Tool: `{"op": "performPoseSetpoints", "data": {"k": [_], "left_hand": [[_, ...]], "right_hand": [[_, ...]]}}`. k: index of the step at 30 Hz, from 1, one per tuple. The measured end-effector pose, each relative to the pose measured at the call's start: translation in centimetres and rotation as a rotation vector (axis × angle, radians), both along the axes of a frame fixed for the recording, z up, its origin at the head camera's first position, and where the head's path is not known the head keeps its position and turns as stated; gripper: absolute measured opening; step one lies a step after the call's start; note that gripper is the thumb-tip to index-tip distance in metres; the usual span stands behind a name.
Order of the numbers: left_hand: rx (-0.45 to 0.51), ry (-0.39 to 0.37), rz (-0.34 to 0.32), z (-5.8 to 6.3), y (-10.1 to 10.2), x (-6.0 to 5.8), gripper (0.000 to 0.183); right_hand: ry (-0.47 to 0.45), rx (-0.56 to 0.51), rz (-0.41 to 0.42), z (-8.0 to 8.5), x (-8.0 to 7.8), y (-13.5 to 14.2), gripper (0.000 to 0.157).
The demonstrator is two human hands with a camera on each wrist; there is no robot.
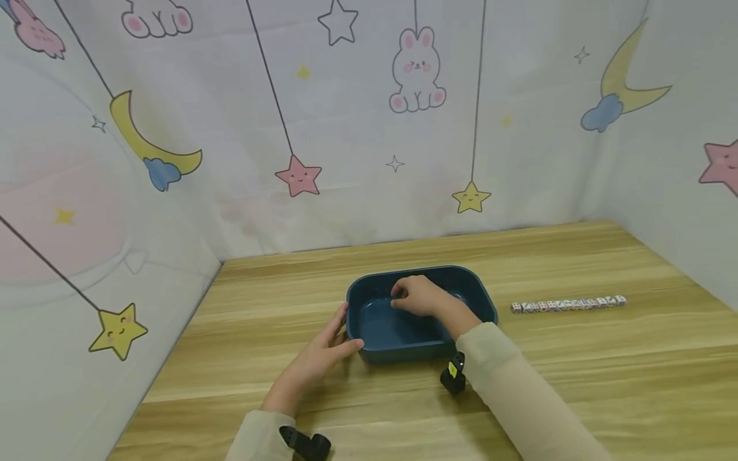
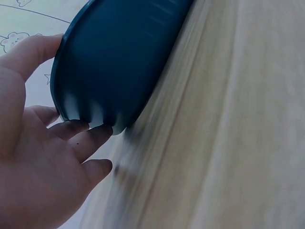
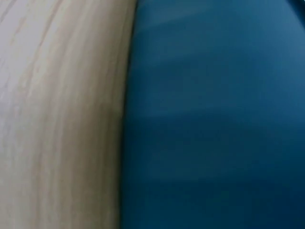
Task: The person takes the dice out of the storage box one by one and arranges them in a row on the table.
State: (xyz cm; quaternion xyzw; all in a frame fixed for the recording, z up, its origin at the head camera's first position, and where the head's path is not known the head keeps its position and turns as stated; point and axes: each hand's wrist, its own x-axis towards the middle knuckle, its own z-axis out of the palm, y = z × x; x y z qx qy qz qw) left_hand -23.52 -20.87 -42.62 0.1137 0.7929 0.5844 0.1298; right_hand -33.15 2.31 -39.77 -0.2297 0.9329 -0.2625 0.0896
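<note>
A dark blue rectangular basin (image 1: pixel 403 354) with rounded corners stands on the wooden table. My left hand (image 1: pixel 314 365) holds its left end, the thumb on the near corner of the rim and the fingers against the side wall. In the left wrist view, the left fingertips (image 2: pixel 100 135) touch the basin (image 2: pixel 114 57) from outside. My right hand (image 1: pixel 423 298) reaches inside the basin with bent fingers; whether it pinches anything small is hidden. The right wrist view shows only the basin's outer wall (image 3: pixel 214 119) and the table, not the hand.
To the right of the basin, a straight row of small white dice (image 1: pixel 567 304) with coloured marks lies on the table (image 1: pixel 576 371). Behind the table hangs a pale cloth (image 1: pixel 357 128) printed with stars, moons and rabbits. Black wrist cameras sit on both sleeves.
</note>
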Motion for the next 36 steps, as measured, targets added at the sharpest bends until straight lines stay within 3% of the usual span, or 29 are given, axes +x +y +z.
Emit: {"op": "performPoseSetpoints", "data": {"k": [14,26,31,36], "left_hand": [[0.002,-0.009,0.016,-0.2,-0.2,0.2,0.081],[0.002,0.000,0.025,-0.2,-0.3,0.2,0.080],[-0.003,0.003,0.016,-0.1,-0.1,0.2,0.081],[-0.008,0.011,0.025,0.0,0.1,0.1,0.082]], "right_hand": [[-0.044,0.049,-0.038,-1.0,0.1,-0.8,0.031],[-0.069,0.093,-0.024,-0.9,0.0,-0.8,0.013],[-0.049,0.107,0.020,-0.5,0.0,0.0,0.012],[-0.038,0.067,0.051,0.9,0.5,1.6,0.013]]}}
